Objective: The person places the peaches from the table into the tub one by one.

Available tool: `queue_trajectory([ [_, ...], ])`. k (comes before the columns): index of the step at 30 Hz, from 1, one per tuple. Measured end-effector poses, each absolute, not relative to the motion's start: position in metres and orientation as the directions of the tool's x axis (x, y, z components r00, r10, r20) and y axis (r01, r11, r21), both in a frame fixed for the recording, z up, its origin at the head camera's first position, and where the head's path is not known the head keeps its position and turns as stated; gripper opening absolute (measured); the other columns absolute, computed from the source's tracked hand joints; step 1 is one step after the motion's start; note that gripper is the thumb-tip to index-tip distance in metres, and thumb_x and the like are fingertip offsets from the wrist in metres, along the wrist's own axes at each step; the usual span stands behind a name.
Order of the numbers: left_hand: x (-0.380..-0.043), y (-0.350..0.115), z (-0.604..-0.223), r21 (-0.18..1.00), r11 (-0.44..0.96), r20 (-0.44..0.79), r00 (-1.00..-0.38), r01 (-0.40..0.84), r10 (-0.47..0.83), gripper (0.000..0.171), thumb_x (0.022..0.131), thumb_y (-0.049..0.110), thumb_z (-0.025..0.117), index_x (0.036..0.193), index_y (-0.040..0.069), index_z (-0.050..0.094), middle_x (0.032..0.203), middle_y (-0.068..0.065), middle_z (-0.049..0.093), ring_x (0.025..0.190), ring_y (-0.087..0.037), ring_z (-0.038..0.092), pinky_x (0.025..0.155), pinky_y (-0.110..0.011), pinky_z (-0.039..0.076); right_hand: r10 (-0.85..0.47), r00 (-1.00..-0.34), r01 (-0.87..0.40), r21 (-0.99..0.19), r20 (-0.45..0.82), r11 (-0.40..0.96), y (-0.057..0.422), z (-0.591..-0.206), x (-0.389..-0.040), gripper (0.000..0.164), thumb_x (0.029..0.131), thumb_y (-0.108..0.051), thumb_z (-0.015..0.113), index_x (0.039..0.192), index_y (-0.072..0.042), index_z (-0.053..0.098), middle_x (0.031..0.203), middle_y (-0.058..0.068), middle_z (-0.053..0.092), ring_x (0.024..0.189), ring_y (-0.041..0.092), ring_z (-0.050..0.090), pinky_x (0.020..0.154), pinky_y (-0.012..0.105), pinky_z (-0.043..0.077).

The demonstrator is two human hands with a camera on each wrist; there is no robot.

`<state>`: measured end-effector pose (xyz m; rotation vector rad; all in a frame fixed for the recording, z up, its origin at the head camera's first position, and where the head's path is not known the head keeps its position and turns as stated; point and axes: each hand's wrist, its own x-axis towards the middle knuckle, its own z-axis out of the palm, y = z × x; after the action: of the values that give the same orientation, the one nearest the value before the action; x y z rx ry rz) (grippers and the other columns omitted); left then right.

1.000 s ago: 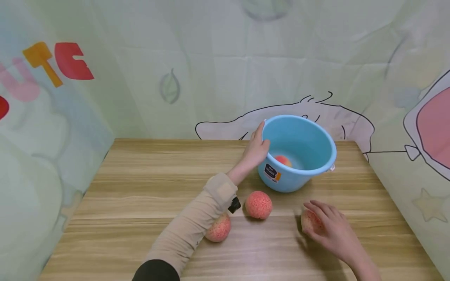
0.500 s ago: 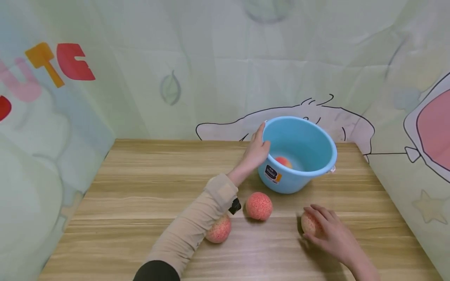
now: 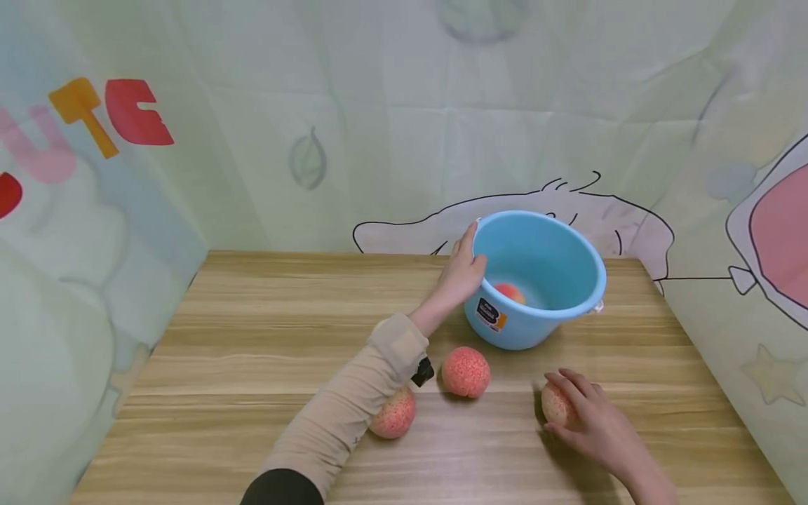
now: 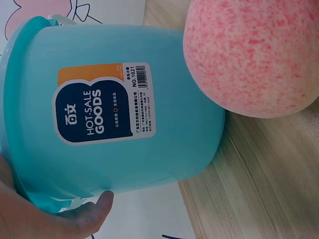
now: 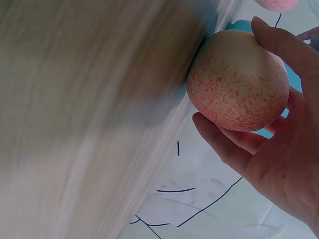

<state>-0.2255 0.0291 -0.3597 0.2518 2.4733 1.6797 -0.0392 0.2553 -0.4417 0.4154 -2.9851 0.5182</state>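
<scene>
A light blue bucket [image 3: 520, 330] stands at the back right of the table, with one peach [image 3: 510, 292] at its bottom. My left hand [image 3: 463, 270] grips the bucket's left rim, its thumb on the outer wall in the left wrist view. Front right, my right hand [image 3: 596, 424] curls its fingers and thumb around a pale, red-speckled peach [image 5: 238, 82] at the tabletop. Between the hands lies a pinker peach [image 3: 466, 372], just in front of the bucket. Another peach [image 3: 394, 414] is partly hidden behind my left sleeve [image 3: 353, 393].
The wooden table [image 3: 271, 308] ends at a printed cloth backdrop [image 3: 252, 175], which also rises along both sides. A white handle joint [image 3: 597, 306] sticks out at the bucket's right rim. A label [image 4: 104, 104] is on the bucket's wall.
My right hand's fingers have settled slightly lower around the pale peach. The left hand, the bucket and the other peaches stay in place.
</scene>
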Motion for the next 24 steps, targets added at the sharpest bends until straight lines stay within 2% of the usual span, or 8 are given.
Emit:
queue_trajectory([
  [12,-0.2269,0.0287,-0.3602,0.933,0.357,-0.032,-0.977,0.046,0.211,0.064,0.099,0.018,0.036,0.156,0.029,0.009,0.158,-0.008,0.026,0.139,-0.032,0.038,0.107,-0.052,0.041,-0.251,-0.961,-0.277,-0.336,0.118,0.900,0.2542,-0.4417,-0.0410,0.074,0.068,-0.028,0.085,0.134,-0.015,0.053,0.135,0.016,0.052,0.113,0.042,0.055,0.080,0.056,0.053],
  [18,-0.2265,0.0292,-0.3600,0.929,0.366,-0.031,-0.978,0.048,0.207,0.063,0.099,0.017,0.036,0.156,0.029,0.010,0.157,-0.009,0.027,0.139,-0.032,0.039,0.108,-0.052,0.040,-0.245,-0.967,-0.254,-0.338,0.069,0.907,0.2545,-0.4389,-0.0416,0.077,0.067,-0.028,0.086,0.135,-0.016,0.052,0.137,0.017,0.050,0.114,0.044,0.055,0.081,0.057,0.053],
  [24,-0.2264,0.0290,-0.3595,0.930,0.365,-0.028,-0.978,0.051,0.207,0.063,0.099,0.017,0.036,0.156,0.028,0.010,0.157,-0.009,0.027,0.139,-0.032,0.038,0.108,-0.053,0.039,-0.251,-0.965,-0.263,-0.328,0.079,0.907,0.2546,-0.4378,-0.0420,0.075,0.067,-0.029,0.086,0.134,-0.014,0.054,0.132,0.017,0.053,0.110,0.042,0.056,0.080,0.056,0.053],
])
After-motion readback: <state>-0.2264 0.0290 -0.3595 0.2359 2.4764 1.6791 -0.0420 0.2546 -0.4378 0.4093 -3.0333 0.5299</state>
